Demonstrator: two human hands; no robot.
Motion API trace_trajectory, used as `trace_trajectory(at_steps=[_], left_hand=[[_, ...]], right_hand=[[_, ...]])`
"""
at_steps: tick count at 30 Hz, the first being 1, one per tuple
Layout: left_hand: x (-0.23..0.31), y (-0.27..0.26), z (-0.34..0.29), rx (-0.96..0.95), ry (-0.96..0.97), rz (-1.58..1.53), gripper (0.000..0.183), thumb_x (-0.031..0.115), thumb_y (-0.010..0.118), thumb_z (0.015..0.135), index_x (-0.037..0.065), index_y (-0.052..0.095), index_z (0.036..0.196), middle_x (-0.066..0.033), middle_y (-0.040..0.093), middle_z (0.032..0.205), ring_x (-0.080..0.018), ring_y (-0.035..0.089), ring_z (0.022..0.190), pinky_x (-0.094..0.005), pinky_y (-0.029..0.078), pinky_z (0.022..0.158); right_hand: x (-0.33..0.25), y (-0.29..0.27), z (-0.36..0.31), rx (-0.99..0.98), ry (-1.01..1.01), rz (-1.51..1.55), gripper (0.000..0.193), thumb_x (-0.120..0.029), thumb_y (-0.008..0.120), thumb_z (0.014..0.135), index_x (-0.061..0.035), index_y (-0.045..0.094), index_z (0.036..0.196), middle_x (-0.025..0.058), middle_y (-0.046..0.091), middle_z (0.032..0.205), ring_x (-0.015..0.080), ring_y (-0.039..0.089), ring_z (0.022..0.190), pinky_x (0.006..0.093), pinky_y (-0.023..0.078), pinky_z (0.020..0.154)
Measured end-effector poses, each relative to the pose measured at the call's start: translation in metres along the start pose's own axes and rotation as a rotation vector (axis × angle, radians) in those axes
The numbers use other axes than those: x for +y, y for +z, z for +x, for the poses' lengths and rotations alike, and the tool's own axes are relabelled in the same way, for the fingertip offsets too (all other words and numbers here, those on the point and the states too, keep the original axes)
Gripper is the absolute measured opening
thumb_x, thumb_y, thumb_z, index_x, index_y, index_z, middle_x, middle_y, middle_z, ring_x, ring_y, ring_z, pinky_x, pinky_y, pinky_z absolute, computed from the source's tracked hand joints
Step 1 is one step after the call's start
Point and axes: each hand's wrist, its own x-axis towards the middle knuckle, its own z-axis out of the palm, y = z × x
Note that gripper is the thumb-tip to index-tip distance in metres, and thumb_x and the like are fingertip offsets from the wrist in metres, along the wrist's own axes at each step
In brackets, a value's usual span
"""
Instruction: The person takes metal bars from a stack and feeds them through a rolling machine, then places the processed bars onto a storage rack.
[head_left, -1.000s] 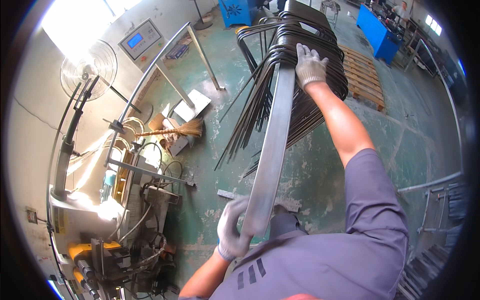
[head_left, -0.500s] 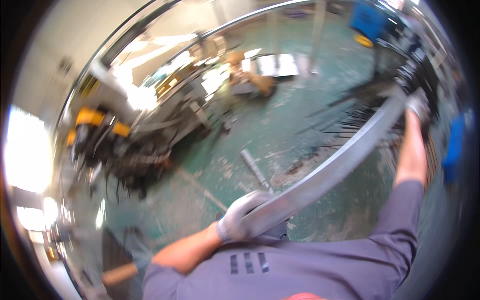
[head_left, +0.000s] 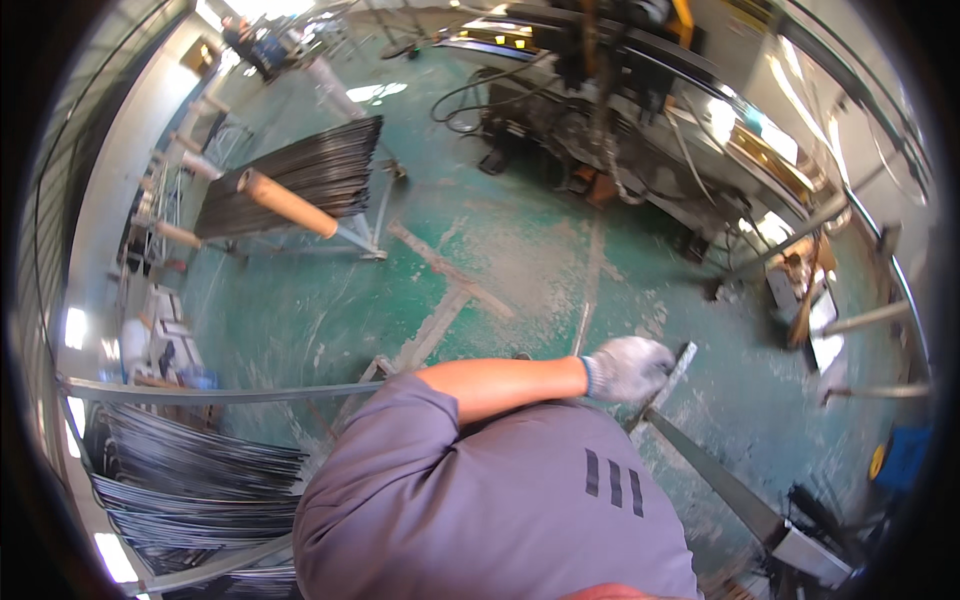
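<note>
My left hand (head_left: 630, 370), in a whitish knitted glove with a blue cuff, is out in front of my chest. Its fingers look loosely curled, somewhat blurred, and nothing shows in them. Just beyond the fingers is a short grey metal bar (head_left: 678, 372), low over the floor; the glove overlaps it in view, and contact is unclear. From that bar a long dark metal beam (head_left: 715, 468) slants to the lower right, to a lighter squared piece (head_left: 812, 556). My right hand and forearm are out of sight.
Dark metal strips (head_left: 310, 170) lie stacked on a stand at left, beside a tan roller (head_left: 290, 204). More thin strips (head_left: 200, 490) rest on a rack with a metal rail (head_left: 230, 394) near my left side. A long machine (head_left: 640, 130) stands ahead, with hoses. A person (head_left: 245, 45) is far left.
My view has swung left. The long flat metal strip that both hands held is no longer seen. My left hand has come off it; my right hand has left the picture.
</note>
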Motion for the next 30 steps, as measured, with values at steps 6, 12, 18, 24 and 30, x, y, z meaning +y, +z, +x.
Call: trace_trajectory(at_steps=[6, 12, 18, 24, 30], left_hand=[[-0.175, -0.132, -0.138, 0.521, -0.521, -0.035, 0.024, 0.029, 0.064, 0.100, 0.011, 0.072, 0.113, -0.0155, 0.076, 0.099, -0.0335, 0.074, 0.094, -0.0436, 0.057, 0.083], [-0.287, -0.180, -0.194, 0.791, -0.579, -0.250, 0.018, 0.025, 0.066, 0.100, 0.009, 0.069, 0.107, -0.0162, 0.074, 0.095, -0.0359, 0.072, 0.089, -0.0443, 0.055, 0.081], [-0.372, -0.251, -0.230, 0.687, -0.757, -0.990, 0.023, 0.021, 0.067, 0.102, 0.003, 0.071, 0.117, -0.0094, 0.074, 0.101, -0.0150, 0.070, 0.094, -0.0325, 0.056, 0.088], [-0.425, -0.390, -0.281, 1.110, -0.892, -0.442, 0.025, 0.022, 0.066, 0.100, 0.003, 0.072, 0.115, -0.0114, 0.073, 0.096, -0.0180, 0.070, 0.091, -0.0339, 0.056, 0.085], [-0.459, -0.458, -0.311, 1.501, -0.842, -0.789, 0.026, 0.016, 0.067, 0.098, -0.003, 0.070, 0.116, -0.0068, 0.074, 0.097, -0.0140, 0.068, 0.087, -0.0305, 0.055, 0.083]], right_hand=[[-0.137, 0.102, -0.007, -0.276, -0.068, -0.007, 0.040, -0.032, 0.068, 0.092, -0.0009, 0.075, 0.116, 0.0081, 0.074, 0.090, 0.0224, 0.069, 0.076, 0.0385, 0.054, 0.069], [-0.336, 0.151, 0.103, -0.095, -0.356, -0.219, 0.025, -0.017, 0.073, 0.088, 0.0018, 0.076, 0.104, 0.0092, 0.072, 0.079, 0.0201, 0.065, 0.061, 0.0361, 0.052, 0.056], [-0.553, 0.277, 0.070, -0.173, -0.500, -0.478, 0.049, -0.026, 0.080, 0.086, 0.0027, 0.072, 0.126, 0.0235, 0.076, 0.120, 0.0349, 0.073, 0.109, 0.0422, 0.055, 0.098], [-0.748, 0.499, -0.064, -0.413, -0.883, -0.839, 0.062, -0.030, 0.078, 0.084, -0.0006, 0.066, 0.137, 0.0257, 0.069, 0.135, 0.0396, 0.067, 0.127, 0.0428, 0.051, 0.109], [-0.876, 0.697, -0.255, -0.656, -1.344, -0.796, 0.068, -0.036, 0.082, 0.083, -0.0050, 0.060, 0.139, 0.0208, 0.073, 0.128, 0.0376, 0.069, 0.121, 0.0457, 0.054, 0.104]])
